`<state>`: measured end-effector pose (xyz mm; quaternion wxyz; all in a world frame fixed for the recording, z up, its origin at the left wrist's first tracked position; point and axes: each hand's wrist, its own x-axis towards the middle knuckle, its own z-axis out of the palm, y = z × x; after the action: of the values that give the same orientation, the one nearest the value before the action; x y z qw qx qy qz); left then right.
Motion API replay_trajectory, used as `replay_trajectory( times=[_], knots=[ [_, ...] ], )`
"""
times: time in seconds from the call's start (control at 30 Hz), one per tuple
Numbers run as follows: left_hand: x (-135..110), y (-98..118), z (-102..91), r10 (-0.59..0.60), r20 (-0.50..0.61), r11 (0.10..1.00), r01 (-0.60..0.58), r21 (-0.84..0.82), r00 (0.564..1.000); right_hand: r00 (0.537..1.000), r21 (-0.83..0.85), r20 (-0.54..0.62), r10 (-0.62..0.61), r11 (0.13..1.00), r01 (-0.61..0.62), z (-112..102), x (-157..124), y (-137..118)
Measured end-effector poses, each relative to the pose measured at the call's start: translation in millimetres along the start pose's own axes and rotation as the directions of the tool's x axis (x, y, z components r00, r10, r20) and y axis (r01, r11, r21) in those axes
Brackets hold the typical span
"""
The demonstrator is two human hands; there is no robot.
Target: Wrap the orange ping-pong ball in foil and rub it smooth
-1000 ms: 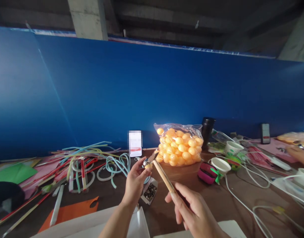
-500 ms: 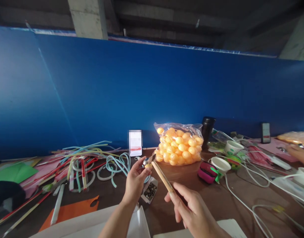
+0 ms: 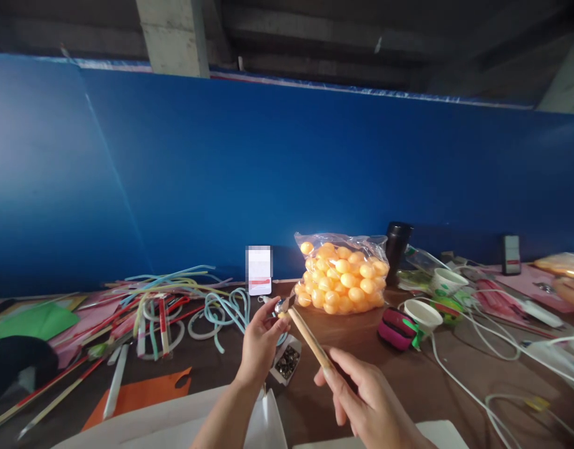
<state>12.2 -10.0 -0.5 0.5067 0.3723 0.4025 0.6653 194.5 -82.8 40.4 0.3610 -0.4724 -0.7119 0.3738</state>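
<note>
Wooden and slim, the stick [image 3: 310, 340] looks light and stiff, best gripped low on its shaft, where the right hand [image 3: 371, 405] closes its fingers round it. Its tip meets a small shiny piece [image 3: 281, 307], probably slippery, pinched by the left hand [image 3: 259, 343] above the table [image 3: 385, 368] near its front edge.

The left hand [image 3: 261, 340] pinches a small bell [image 3: 281, 306]; the right hand [image 3: 369, 405] grips a wooden stick [image 3: 309, 337].

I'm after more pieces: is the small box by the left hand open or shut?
Open: the box beside the left hand shows its dark metal pieces from above, with no lid over them.
</note>
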Motion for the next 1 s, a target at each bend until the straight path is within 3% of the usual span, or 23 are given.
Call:
replay_trajectory(
  times=[0.87,1.0],
  knots=[
    [1.4,-1.1,2.6,0.015,-0.044,0.999,-0.017,-0.029,0.999,0.999,0.043,0.022,0.025,0.999,-0.026,-0.3,-1.0,1.0],
    [0.5,0.6,1.0,0.012,0.001,1.000,-0.012,-0.018,1.000,1.000,0.083,-0.019,0.021,0.996,-0.020,-3.6,-3.8,-0.9]
  ],
)
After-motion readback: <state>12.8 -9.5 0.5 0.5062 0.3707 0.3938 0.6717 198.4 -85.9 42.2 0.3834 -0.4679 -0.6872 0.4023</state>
